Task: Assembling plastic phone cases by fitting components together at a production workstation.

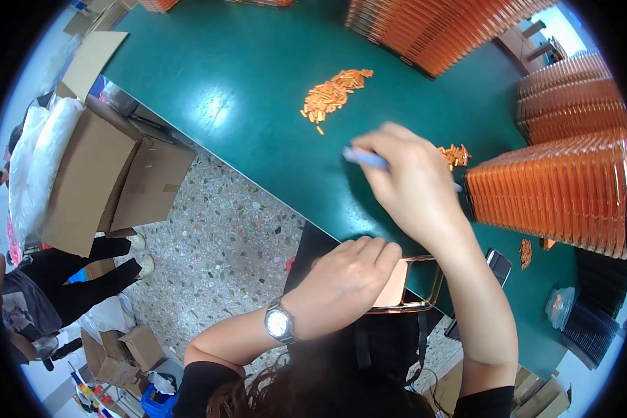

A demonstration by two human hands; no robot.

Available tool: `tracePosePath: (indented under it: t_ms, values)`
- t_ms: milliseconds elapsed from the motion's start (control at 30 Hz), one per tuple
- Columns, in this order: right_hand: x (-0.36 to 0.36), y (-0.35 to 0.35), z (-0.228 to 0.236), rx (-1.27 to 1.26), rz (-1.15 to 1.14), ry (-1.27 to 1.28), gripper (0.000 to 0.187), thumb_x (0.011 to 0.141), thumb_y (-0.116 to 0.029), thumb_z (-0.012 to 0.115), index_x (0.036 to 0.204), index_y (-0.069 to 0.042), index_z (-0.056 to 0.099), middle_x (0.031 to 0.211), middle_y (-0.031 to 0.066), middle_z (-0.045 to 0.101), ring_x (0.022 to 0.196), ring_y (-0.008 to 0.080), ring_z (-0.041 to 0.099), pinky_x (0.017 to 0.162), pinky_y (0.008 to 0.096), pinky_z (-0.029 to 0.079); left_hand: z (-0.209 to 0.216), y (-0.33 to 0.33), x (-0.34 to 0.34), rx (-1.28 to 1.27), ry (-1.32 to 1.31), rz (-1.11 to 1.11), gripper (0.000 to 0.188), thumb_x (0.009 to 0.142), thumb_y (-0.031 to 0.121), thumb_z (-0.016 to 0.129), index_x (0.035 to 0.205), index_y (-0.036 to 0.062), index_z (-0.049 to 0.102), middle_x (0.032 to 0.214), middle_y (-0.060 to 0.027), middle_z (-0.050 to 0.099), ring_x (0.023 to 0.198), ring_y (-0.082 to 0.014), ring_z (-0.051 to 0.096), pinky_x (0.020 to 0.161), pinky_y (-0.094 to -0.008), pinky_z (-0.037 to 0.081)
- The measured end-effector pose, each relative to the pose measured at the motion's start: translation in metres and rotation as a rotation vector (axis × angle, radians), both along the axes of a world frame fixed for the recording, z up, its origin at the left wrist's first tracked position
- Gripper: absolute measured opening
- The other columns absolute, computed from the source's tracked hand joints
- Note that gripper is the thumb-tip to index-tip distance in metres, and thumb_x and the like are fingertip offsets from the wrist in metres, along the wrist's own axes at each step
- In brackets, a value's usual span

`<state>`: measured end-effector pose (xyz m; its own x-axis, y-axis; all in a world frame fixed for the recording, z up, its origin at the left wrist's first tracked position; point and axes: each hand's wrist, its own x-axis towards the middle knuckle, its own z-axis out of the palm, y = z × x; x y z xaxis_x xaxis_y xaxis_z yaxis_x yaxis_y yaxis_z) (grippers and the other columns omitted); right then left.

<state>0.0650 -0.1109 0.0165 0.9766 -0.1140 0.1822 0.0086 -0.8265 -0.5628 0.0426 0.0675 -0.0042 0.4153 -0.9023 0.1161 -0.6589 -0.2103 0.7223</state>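
Observation:
My left hand (348, 275), with a watch on its wrist, is closed on a gold-rimmed phone case (437, 282) at the table's near edge. A flat peach panel (391, 287) shows beside its fingertips, within the rim. My right hand (411, 181) is above the table, closed round a lavender pen-like tool (366, 158), blurred by motion. The tool's tip is too smeared to make out. Beyond my right hand lies a pile of small orange pieces (327, 97), with a smaller orange heap (455, 156) just to its right.
Translucent orange cases stand in rows at the right (550, 191) and at the back (432, 31) of the green table (258, 90). A phone (498, 267) lies by my right forearm. Cardboard boxes (90, 181) and a person's legs (97, 272) are off the table's left side.

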Motion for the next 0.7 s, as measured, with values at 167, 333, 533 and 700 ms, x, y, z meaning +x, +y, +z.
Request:
tracePosePath:
  t_ms: [167, 333, 533, 700]
  values:
    - [0.048, 0.027, -0.022, -0.125, -0.029, 0.027, 0.011, 0.093, -0.011, 0.072, 0.098, -0.002, 0.076, 0.095, 0.0155, 0.069, 0.090, 0.0382, 0.070, 0.079, 0.0501, 0.055, -0.002, -0.002, -0.001, -0.050, 0.043, 0.042, 0.019, 0.093, 0.005, 0.060, 0.110, -0.0020, 0.056, 0.096, -0.0149, 0.062, 0.095, -0.0311, 0.066, 0.088, -0.0420, 0.055]
    - [0.052, 0.031, -0.023, -0.234, 0.017, 0.003, 0.008, 0.092, -0.008, 0.071, 0.096, -0.001, 0.072, 0.100, 0.0155, 0.068, 0.092, 0.0397, 0.070, 0.081, 0.0506, 0.055, -0.002, -0.001, 0.001, -0.036, 0.055, 0.026, 0.018, 0.096, 0.006, 0.059, 0.111, -0.0028, 0.056, 0.097, -0.0146, 0.062, 0.096, -0.0307, 0.066, 0.089, -0.0419, 0.054]
    - [0.040, 0.019, -0.012, -0.040, 0.060, 0.026, 0.011, 0.095, -0.009, 0.069, 0.101, -0.001, 0.073, 0.101, 0.0161, 0.068, 0.094, 0.0395, 0.069, 0.082, 0.0481, 0.054, -0.001, 0.003, 0.005, -0.001, 0.105, -0.012, 0.025, 0.092, 0.006, 0.062, 0.115, -0.0010, 0.058, 0.101, -0.0169, 0.063, 0.097, -0.0347, 0.065, 0.088, -0.0458, 0.055]
    - [0.043, 0.018, -0.011, 0.008, -0.020, 0.072, 0.014, 0.097, -0.013, 0.069, 0.098, 0.000, 0.074, 0.101, 0.0171, 0.068, 0.095, 0.0400, 0.069, 0.083, 0.0490, 0.053, 0.002, 0.003, 0.005, 0.012, 0.076, -0.015, 0.021, 0.089, 0.003, 0.062, 0.109, -0.0009, 0.056, 0.100, -0.0166, 0.063, 0.097, -0.0353, 0.065, 0.088, -0.0452, 0.055]
